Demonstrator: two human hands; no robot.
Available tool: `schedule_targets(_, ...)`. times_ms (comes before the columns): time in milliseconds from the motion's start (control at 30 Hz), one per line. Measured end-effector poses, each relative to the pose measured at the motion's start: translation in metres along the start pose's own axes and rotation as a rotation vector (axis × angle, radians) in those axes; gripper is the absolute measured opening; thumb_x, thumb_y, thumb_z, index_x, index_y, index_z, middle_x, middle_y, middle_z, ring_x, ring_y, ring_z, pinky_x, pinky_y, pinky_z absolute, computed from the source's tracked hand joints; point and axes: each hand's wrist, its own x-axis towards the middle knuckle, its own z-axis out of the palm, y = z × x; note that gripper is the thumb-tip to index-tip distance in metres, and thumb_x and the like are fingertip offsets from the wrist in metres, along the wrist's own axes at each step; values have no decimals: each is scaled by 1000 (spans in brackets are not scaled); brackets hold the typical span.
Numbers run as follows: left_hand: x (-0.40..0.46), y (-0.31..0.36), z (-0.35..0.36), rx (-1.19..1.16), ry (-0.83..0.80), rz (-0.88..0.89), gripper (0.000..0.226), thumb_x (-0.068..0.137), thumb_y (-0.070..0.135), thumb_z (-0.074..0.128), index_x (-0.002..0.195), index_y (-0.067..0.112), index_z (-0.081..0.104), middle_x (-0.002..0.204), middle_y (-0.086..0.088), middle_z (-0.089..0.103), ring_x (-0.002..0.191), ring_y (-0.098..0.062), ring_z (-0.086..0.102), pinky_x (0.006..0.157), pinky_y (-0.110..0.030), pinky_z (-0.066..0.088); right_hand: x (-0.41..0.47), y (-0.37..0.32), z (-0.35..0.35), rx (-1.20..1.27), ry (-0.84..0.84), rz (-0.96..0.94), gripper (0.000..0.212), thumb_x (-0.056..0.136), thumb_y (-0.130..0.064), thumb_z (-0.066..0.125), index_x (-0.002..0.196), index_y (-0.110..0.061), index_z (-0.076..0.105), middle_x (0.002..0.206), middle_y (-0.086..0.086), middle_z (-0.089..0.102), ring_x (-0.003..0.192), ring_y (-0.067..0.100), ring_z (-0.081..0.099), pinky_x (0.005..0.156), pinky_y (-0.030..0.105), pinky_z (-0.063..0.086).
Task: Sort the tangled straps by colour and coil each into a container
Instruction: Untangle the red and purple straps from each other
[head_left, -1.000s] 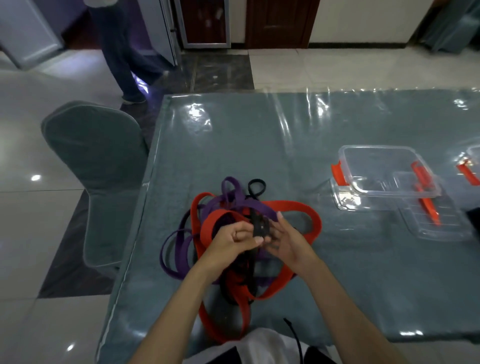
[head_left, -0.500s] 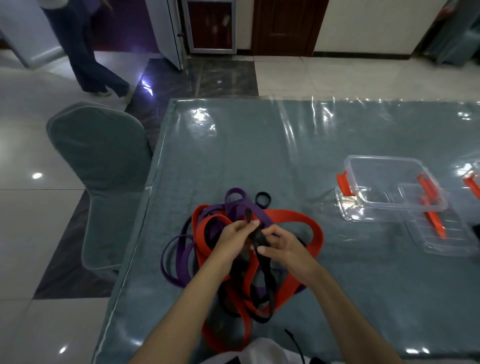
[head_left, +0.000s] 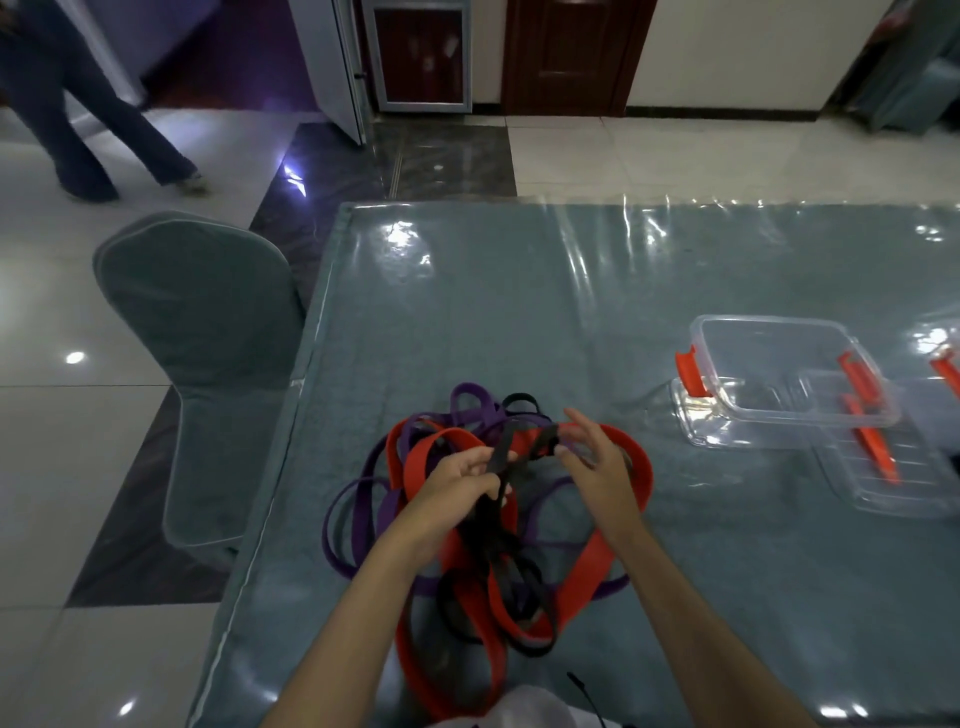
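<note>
Strap tangle on table near edge; containers right; chair left.

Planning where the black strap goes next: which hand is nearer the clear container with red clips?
Right. The right hand pinches the black strap over the pile, left of the clear container. The left hand grips the same strap farther left.

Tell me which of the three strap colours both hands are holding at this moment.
The black strap. The left hand and right hand pinch it and stretch it between them above the pile, while the red strap and purple strap lie unheld.
</note>
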Motion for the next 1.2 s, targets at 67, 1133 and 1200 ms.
schedule_targets(67, -3, 2, -4, -50, 36, 9, 42, 94, -11, 47, 114, 13, 74, 73, -3, 65, 71, -16, 60, 71, -24, 49, 2, 6, 4, -24, -44, 46, 43, 99, 9, 60, 139, -6, 62, 98, 17, 74, 92, 16, 67, 91, 22, 51)
schedule_targets(1133, 35, -24, 12, 171, 115, -3, 5, 100, 8, 68, 96, 9, 69, 84, -6, 73, 74, -15, 68, 78, -31, 53, -34, 4, -5, 489, -588, 465, 22, 93, -25, 80, 110, -12, 75, 114, 14, 77, 105, 28, 74, 86, 32, 59)
schedule_targets(1200, 27, -21, 10, 102, 42, 75, 5, 102, -1, 62, 104, 2, 66, 79, -7, 74, 66, -17, 69, 77, -29, 58, -32, 15, -3, 544, -396, 606, 37, 97, -34, 74, 117, -2, 71, 114, 24, 76, 105, 35, 77, 83, 39, 63)
